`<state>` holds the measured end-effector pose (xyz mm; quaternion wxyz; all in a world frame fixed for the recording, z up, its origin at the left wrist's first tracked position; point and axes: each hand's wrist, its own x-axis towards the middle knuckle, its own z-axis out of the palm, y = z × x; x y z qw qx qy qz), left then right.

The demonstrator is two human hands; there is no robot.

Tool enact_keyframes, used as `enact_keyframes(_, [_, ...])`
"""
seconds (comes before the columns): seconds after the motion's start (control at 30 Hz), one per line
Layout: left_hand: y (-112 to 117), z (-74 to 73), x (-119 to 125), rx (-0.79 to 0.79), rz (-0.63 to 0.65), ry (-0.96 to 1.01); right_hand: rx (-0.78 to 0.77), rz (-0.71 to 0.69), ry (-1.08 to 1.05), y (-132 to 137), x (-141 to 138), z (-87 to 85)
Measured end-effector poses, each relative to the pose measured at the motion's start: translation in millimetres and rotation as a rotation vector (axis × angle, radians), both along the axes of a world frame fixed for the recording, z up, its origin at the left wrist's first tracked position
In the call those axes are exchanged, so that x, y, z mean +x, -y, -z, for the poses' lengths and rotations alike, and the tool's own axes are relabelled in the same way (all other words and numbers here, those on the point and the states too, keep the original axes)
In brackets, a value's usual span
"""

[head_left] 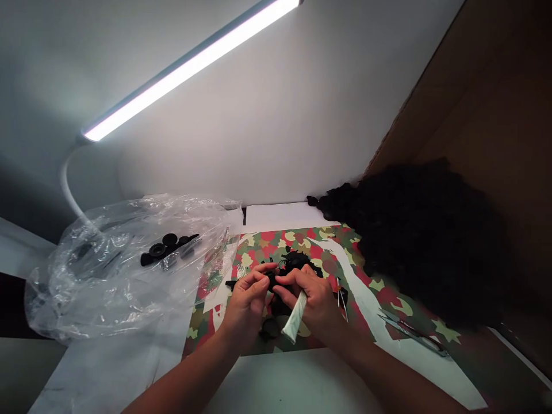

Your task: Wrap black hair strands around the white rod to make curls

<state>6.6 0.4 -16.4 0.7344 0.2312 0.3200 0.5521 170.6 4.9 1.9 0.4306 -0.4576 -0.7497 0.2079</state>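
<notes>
My left hand (246, 296) is closed, its thumb and fingers pinching a small black part (272, 280) whose kind I cannot make out. Close against it, my right hand (317, 296) is closed too, with fingertips at the same part. A pale, flattened, wrapped stick (295, 323) sticks out of the right hand toward me; its far end is hidden by the fingers. Just behind the hands lies a small heap of black scraps (297, 260). Below them a dark round piece (270, 329) rests on the camouflage-patterned mat (254, 247).
Several black round parts (157, 249) lie on a clear plastic bag (107, 282) at left. Scissors (414, 333) and a large black pile (422, 241) are on the right, beside cardboard (495, 103). Thin metal tools (342, 299) lie by my right hand. A lamp (194, 69) hangs above.
</notes>
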Motion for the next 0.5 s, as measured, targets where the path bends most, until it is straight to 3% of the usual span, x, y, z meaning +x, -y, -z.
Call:
enact_keyframes(0.13, [2, 7.3, 1, -0.038, 0.006, 0.102, 0.032, -0.012, -0.054, -1, -4, 0.1])
enact_keyframes(0.33, [3, 11.4, 3, -0.006, -0.017, 0.104, 0.101, -0.016, -0.095, 0, -9, 3.4])
enact_keyframes(0.43, [2, 6.4, 2, 0.037, -0.003, 0.016, 0.154, 0.012, -0.088, 1, -10, 4.4])
enact_keyframes(0.5, [0, 0.8, -1, 0.12, 0.028, -0.167, 0.2, -0.001, -0.038, 1, -8, 2.6])
